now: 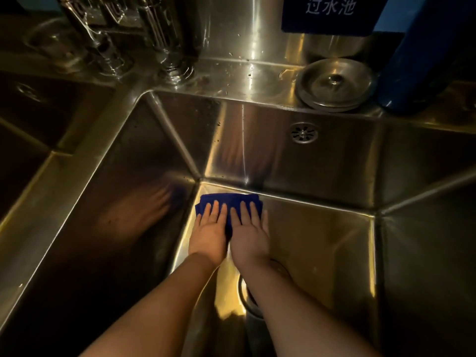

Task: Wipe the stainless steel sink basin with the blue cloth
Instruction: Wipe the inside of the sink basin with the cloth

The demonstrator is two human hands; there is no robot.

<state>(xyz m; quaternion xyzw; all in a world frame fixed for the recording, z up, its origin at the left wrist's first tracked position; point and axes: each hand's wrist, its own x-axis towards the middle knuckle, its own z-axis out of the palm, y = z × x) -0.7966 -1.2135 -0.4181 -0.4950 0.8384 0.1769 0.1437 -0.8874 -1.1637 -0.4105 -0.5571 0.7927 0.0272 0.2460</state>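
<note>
Dim, warm light is thrown across the wet steel counter; a round lid is seen below a blue sign.

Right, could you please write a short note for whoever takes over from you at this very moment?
Hands: the left hand and the right hand lie flat side by side, fingers straight, pressing on the blue cloth.
Cloth: folded, on the floor of the sink, in its far left corner.
Done: I cannot tell which parts have been wiped.
Left: probably the walls, since dark specks show high on the back wall, and the floor around the drain by the right forearm.
</note>
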